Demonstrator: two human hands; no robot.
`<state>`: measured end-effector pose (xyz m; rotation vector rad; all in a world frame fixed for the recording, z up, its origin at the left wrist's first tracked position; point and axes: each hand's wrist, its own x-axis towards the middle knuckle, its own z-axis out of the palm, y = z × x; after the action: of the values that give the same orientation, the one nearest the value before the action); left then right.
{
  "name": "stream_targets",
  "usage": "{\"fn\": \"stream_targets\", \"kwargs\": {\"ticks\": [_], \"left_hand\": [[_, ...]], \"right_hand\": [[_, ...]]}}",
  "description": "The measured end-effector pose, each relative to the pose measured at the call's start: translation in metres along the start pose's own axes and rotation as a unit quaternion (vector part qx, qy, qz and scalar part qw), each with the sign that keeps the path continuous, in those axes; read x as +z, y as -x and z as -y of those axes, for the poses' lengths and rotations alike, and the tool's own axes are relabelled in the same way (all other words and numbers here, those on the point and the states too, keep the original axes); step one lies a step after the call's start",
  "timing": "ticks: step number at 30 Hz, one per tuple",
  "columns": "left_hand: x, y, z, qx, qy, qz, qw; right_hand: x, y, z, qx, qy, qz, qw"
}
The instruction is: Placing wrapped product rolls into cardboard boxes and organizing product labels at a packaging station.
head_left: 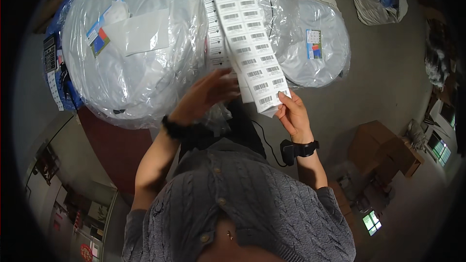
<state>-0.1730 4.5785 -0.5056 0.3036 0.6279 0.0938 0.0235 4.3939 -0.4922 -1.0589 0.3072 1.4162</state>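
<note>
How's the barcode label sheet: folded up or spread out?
Spread out: the barcode label sheet shows two columns of labels, running lengthwise up from the right hand pinching its lower end. Cannot tell if more folds underneath.

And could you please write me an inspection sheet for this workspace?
Surface: large round package in clear plastic; its support is not clear.
Things in hand: barcode label sheet, overlapping a second label strip.
Clutter: calculator at left, smaller round package at right.
Hands: right hand pinches the sheet's lower corner; left hand blurred beside it, contact unclear.
Cables: black cable near the black device on the right wrist.
Surroundings: grey floor, cardboard box at right.
</note>
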Motion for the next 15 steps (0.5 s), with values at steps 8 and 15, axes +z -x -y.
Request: {"fn": "stream_targets", "kwargs": {"ticks": [8, 15], "left_hand": [[0.005, -0.029, 0.013, 0.121, 0.009, -0.034, 0.992], [0.044, 0.032, -0.026, 0.138, -0.038, 0.025, 0.989]], "right_hand": [[0.003, 0.029, -0.01, -0.044, 0.276, 0.019, 0.96], [0.025, 0.049, 0.007, -0.053, 0.292, 0.058, 0.953]]}}
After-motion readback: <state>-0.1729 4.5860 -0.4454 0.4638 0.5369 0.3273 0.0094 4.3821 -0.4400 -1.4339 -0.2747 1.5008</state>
